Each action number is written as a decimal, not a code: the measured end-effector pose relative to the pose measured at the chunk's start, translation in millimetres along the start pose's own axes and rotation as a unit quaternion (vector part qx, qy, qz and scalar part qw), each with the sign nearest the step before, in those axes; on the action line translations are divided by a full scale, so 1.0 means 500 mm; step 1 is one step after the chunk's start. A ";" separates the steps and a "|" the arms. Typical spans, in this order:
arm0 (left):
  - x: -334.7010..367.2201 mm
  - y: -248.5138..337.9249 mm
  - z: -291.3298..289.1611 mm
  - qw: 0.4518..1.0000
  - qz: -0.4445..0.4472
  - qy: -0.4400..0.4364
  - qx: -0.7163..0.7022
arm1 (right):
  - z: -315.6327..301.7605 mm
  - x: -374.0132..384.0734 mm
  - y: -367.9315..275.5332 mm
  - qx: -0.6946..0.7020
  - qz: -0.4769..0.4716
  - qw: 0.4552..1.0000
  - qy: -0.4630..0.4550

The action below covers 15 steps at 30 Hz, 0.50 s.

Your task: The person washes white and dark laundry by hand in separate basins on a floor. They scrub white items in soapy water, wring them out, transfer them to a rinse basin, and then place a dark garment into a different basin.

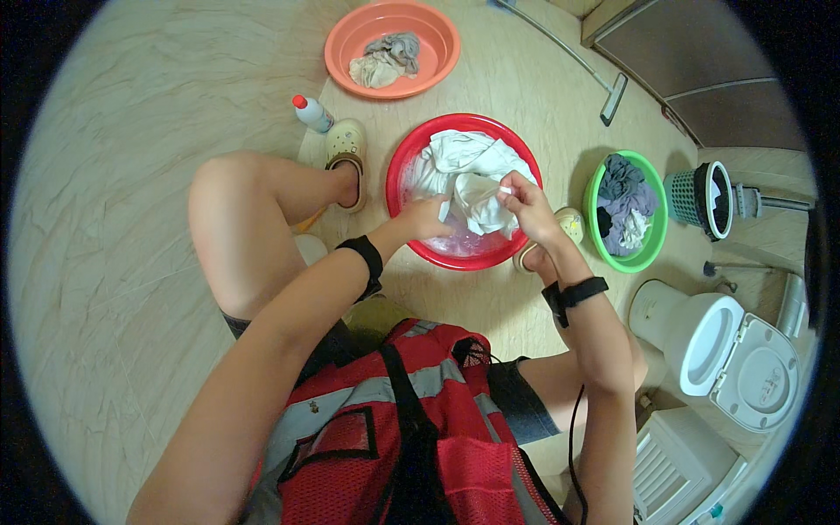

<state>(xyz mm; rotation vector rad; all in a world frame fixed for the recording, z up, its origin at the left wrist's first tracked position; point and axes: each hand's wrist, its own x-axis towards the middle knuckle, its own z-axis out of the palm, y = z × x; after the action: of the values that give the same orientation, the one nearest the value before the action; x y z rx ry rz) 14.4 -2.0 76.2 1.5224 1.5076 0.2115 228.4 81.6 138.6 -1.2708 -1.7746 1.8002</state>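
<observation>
Over pale flooring [131,219], the right hand [528,212] pinches white cloth [479,199] while the left hand [423,219] angles inward, grip unclear.

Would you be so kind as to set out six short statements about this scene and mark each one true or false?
1. White cloth lies in the red basin. True.
2. The left hand is well away from the red basin. False: the left hand reaches over the red basin's rim.
3. The right hand pinches the white cloth. True.
4. The bottle has a green cap. False: the bottle has a red cap.
5. The orange basin holds grey cloth and cream cloth. True.
6. The toilet lid is shut. False: the toilet lid is open.
</observation>
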 end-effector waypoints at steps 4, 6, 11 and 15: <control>-0.007 0.013 0.032 0.979 0.101 0.176 -0.002 | 0.007 -0.025 -0.095 -0.007 -0.055 0.998 -0.008; 0.002 0.051 0.006 0.973 0.119 0.195 -0.018 | -0.017 -0.043 -0.143 0.005 -0.059 0.998 -0.004; 0.042 0.077 -0.075 0.956 0.238 0.152 -0.075 | -0.062 -0.085 -0.258 0.003 -0.066 0.998 0.005; 0.069 0.106 -0.130 0.904 0.293 0.108 -0.293 | -0.087 -0.117 -0.320 0.036 -0.103 0.993 0.043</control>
<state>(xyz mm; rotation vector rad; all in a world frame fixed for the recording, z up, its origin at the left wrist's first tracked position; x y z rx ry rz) 13.6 69.9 131.7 1.4275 0.9609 1.1162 236.7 95.3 313.7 -1.0788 -1.7095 1.6546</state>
